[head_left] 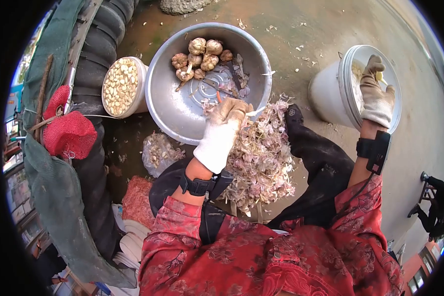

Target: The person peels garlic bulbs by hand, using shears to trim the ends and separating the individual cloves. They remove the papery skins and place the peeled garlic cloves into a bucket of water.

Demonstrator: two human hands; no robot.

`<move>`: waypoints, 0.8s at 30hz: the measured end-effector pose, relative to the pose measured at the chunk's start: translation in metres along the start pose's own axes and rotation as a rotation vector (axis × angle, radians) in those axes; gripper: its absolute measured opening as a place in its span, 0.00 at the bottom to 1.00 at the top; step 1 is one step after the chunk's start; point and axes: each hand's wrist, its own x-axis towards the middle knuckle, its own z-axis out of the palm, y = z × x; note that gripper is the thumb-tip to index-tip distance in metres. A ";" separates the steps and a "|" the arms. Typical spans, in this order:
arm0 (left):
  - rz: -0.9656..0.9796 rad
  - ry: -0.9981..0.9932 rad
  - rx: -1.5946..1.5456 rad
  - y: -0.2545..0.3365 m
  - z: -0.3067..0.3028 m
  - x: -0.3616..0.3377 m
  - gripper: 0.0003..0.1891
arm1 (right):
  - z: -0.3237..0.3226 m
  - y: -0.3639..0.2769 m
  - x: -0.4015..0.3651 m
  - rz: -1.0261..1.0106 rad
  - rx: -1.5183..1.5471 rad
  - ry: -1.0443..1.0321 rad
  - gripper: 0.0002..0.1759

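My left hand (pixel 222 133), in a white glove, is at the near rim of a large metal basin (pixel 180 116) and grips a small knife whose blade tip shows by the fingers. Several whole garlic bulbs (pixel 200 58) lie at the far side of the basin, with loose skins beside them. My right hand (pixel 377 93), also gloved, reaches over the mouth of a white bucket (pixel 328 93) and pinches a pale garlic clove. A heap of garlic skins (pixel 261 158) lies between my knees, just under the left hand.
A small white tub of peeled cloves (pixel 121 86) stands left of the basin. A clear bag of garlic bits (pixel 158 153) lies on the ground below it. A red mesh bag (pixel 69 130) hangs on stacked tyres at the left. Bare concrete stretches beyond the basin.
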 end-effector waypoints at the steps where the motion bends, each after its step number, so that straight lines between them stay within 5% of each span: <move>1: -0.015 -0.029 -0.030 -0.001 0.005 0.000 0.09 | -0.002 0.001 0.003 0.010 0.002 -0.001 0.26; 4: -0.056 -0.145 0.016 -0.005 0.014 -0.001 0.06 | -0.011 0.020 -0.001 0.103 -0.191 0.040 0.21; 9: 0.023 -0.305 0.277 -0.004 0.027 -0.009 0.08 | -0.025 0.046 0.002 0.450 -0.454 -0.230 0.09; 14: 0.103 -0.394 0.377 -0.020 0.027 -0.014 0.11 | -0.040 0.091 -0.021 0.549 -0.951 -0.220 0.12; 16: 0.734 -0.542 0.728 -0.032 0.021 -0.016 0.10 | -0.045 0.112 -0.032 0.554 -1.182 -0.175 0.15; 17: 0.061 -0.722 0.542 0.005 0.022 -0.018 0.11 | -0.049 0.121 -0.034 0.554 -1.301 -0.129 0.17; 18: 0.057 -0.722 0.540 0.000 0.018 -0.018 0.11 | -0.054 0.129 -0.037 0.556 -1.390 -0.158 0.18; 20: 0.679 -0.836 0.724 -0.011 0.009 -0.017 0.14 | -0.066 0.143 -0.039 0.566 -1.614 -0.187 0.18; 24: 0.723 -0.789 0.686 -0.010 -0.008 -0.007 0.14 | -0.093 0.170 -0.045 0.438 -2.134 -0.305 0.17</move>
